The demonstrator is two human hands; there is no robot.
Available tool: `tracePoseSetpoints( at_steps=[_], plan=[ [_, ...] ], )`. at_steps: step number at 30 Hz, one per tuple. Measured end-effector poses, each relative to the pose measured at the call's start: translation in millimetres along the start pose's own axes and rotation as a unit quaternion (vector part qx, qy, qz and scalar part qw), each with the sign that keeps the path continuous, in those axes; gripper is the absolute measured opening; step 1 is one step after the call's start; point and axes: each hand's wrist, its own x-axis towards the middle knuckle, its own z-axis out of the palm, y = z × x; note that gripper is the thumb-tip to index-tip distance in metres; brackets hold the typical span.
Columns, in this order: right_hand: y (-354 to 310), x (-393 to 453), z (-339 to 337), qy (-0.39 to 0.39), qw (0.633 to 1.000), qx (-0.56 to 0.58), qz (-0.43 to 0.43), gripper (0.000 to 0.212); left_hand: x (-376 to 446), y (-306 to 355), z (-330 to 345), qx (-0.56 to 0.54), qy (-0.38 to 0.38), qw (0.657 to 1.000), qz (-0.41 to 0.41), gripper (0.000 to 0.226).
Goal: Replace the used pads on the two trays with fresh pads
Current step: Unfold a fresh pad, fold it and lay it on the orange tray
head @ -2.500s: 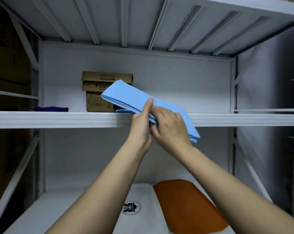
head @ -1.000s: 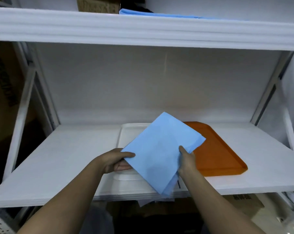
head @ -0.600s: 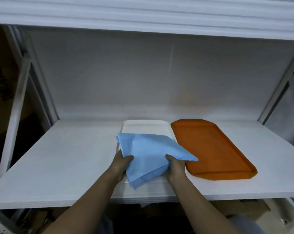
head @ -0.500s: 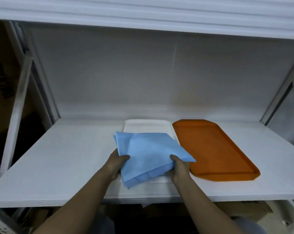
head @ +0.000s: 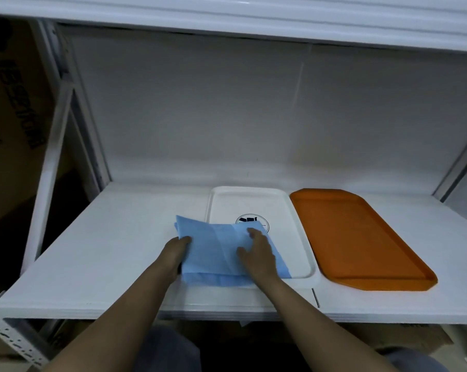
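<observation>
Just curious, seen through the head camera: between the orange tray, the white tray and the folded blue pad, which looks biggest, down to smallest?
1. Orange tray and white tray: alike, unsure.
2. Blue pad, folded: smallest.

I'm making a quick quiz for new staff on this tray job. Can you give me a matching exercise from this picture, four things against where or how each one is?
Things
1. blue pad
2. white tray
3. orange tray
4. right hand

States
A. bare, at the right on the shelf
B. lies flat on top of the pad
C. folded, partly on the white tray and partly on the shelf
D. shows a dark round logo, partly covered

Pairs: 1-C, 2-D, 3-A, 4-B
</observation>
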Motion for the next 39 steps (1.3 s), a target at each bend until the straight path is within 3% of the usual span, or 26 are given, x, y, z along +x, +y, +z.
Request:
tracePoseSetpoints(
  at_steps=[4,7,10,13,15,20,25,29,32,37,39],
  plan=[
    [-28.1,-10.2,31.3,-0.148,0.985,-0.047,-0.073,0.063,-8.1,8.5,1.3,-0.124,0.013,0.991,-0.054,0.037],
    [-44.3,-19.5,56.7,-0.201,0.975,-0.059,-0.077,0.08,-12.2,13.1,-8.2,-0.168,-0.003,0.983,-0.079,0.049],
    [-54.4,-23.0,69.5,-0.198,0.977,-0.049,-0.067,0.093,-15.5,14.3,-18.5,-0.16,-0.032,0.982,-0.099,0.053],
    [-55.2,-20.9,78.0,-0.202,0.975,-0.052,-0.074,0.092,-18.6,14.3,-28.4,-0.139,-0.064,0.982,-0.109,0.047],
    [-53.2,-20.6,84.3,-0.2,0.976,-0.044,-0.072,0.084,-21.1,14.3,-31.5,-0.11,-0.069,0.985,-0.111,0.039],
    [-63.8,-27.8,72.6,-0.163,0.984,-0.002,-0.071,0.037,-28.4,15.1,-23.3,-0.092,-0.038,0.99,-0.096,0.022],
    [-58.8,-20.8,63.1,-0.133,0.988,-0.033,-0.068,0.04,-25.8,10.5,-18.8,-0.107,0.02,0.989,-0.1,0.019],
    [-54.2,-17.3,64.0,-0.109,0.985,-0.106,-0.084,0.033,-21.9,-1.1,-18.0,-0.048,0.015,0.992,-0.116,0.018],
    [-51.9,-14.8,65.5,-0.075,0.987,-0.11,-0.088,0.031,-19.8,-9.6,-16.3,0.065,0.029,0.992,-0.101,0.025],
    [-52.1,-13.1,67.1,-0.052,0.993,-0.056,-0.086,0.026,-1.4,-28.3,-21.5,0.246,0.049,0.968,-0.024,0.083],
    [-53.4,-13.0,68.1,-0.047,0.995,-0.015,-0.082,0.022,5.8,-28.9,-25.2,0.287,0.076,0.955,0.001,0.082]
  ],
)
